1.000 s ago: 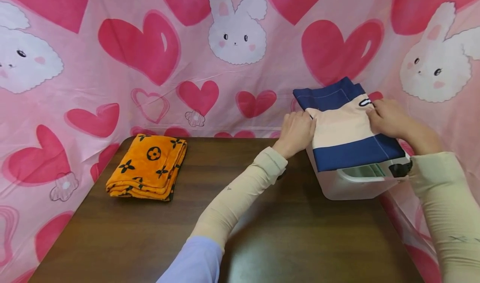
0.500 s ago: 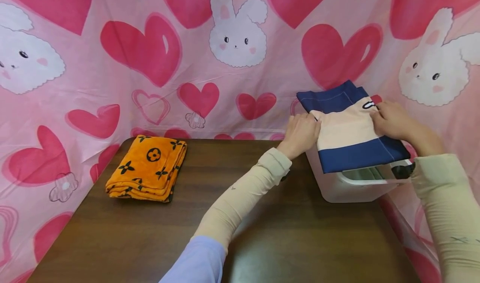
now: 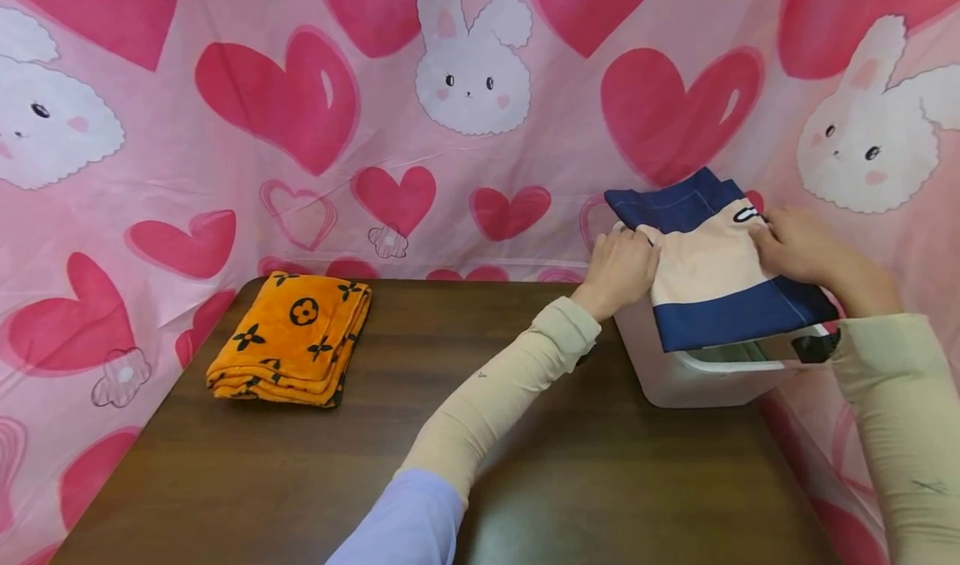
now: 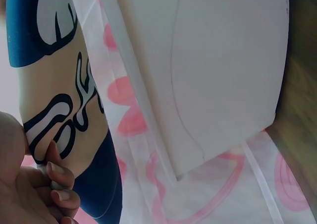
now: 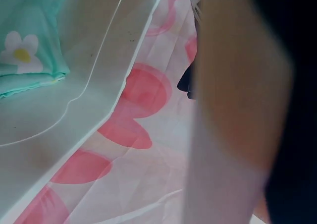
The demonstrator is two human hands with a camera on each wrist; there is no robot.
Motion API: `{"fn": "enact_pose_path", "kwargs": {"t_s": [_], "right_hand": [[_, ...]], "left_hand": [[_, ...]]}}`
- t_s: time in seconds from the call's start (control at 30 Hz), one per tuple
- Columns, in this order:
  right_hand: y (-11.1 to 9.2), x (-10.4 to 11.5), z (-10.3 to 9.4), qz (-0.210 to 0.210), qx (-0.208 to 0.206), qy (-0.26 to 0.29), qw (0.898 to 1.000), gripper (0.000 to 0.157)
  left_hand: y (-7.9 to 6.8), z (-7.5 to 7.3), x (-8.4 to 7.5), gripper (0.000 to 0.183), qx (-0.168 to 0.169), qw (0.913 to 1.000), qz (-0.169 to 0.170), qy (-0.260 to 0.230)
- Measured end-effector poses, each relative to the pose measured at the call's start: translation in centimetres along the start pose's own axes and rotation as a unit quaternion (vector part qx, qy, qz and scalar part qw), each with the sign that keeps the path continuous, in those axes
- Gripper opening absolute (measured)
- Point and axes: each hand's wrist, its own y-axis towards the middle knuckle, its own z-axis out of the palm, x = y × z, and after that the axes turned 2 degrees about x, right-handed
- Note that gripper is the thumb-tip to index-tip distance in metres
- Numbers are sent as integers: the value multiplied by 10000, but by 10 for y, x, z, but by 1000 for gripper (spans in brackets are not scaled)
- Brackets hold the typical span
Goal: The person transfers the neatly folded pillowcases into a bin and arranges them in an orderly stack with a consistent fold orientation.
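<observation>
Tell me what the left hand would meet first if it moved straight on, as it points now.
The left hand would first meet the folded cloth it grips; beyond, probably the pink backdrop, though depth is unclear.

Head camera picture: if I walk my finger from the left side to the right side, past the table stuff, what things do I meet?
Folded orange cloth → left hand → blue-and-cream cloth → right hand.
</observation>
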Motion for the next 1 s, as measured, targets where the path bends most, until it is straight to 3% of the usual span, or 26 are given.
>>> {"fn": "enact_pose_path", "kwargs": {"t_s": [0.27,0.5,0.63,1.0], "right_hand": [[-1,-6,3,-43,-67,-106,9999,29],[0,-12,5,-97,-161,-141,9997,30],[0,-15,6,-127,-230,-130,9996,29],[3,-15,1,-52,31,-288,9996,30]], "left_hand": [[6,8,-12,44,-26,9999,11,154],[8,14,-17,43,79,10000,46,9],[10,16,-20,40,-36,10000,57,-16],[12,14,-28,37,-217,9993,70,280]]}}
